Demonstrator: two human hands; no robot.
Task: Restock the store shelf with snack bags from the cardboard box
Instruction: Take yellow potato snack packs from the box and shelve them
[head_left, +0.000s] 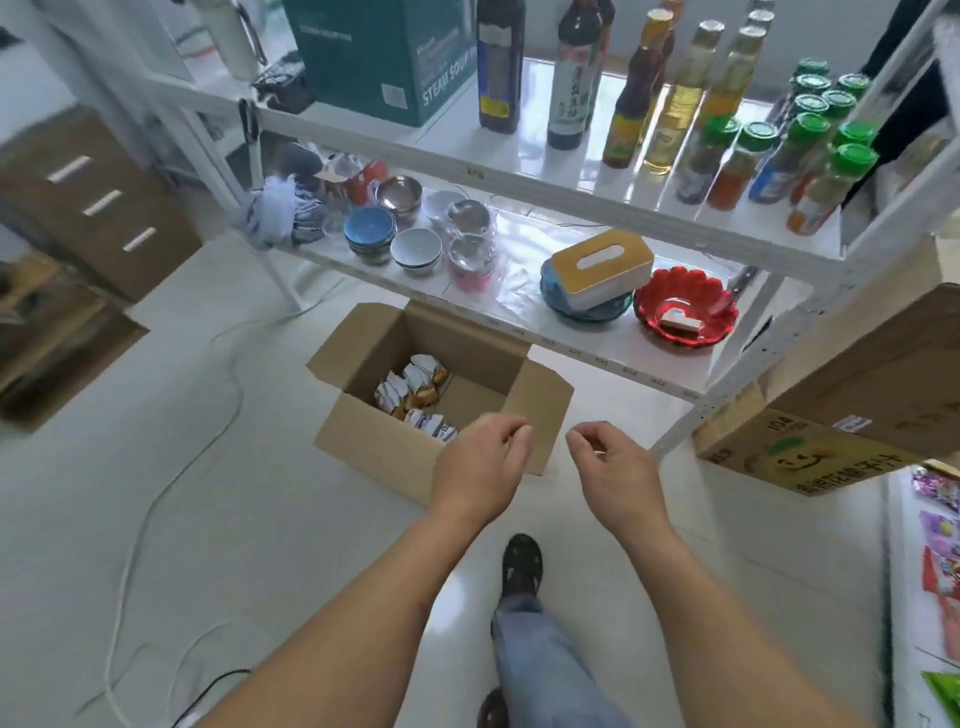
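An open cardboard box (363, 431) stands on the white floor in front of the shelf unit. Several snack bags (415, 392), white with orange-brown print, lie in its left half. My left hand (480, 462) hovers over the box's near right corner, fingers loosely curled, holding nothing. To its right, just past the box, my right hand (610, 465) is held the same way and is also empty. The white shelf unit (571, 343) rises behind the box. More snack bags (940, 535) lie on a shelf at the right edge.
The lower shelf holds bowls (415, 249), a tissue box (602, 267) and a red dish (685, 312). Bottles (665, 98) and a green carton (384, 57) stand on the shelf above. A second cardboard box (831, 415) juts out at the right. Cables (156, 493) trail across the floor. My foot (522, 564) is below the hands.
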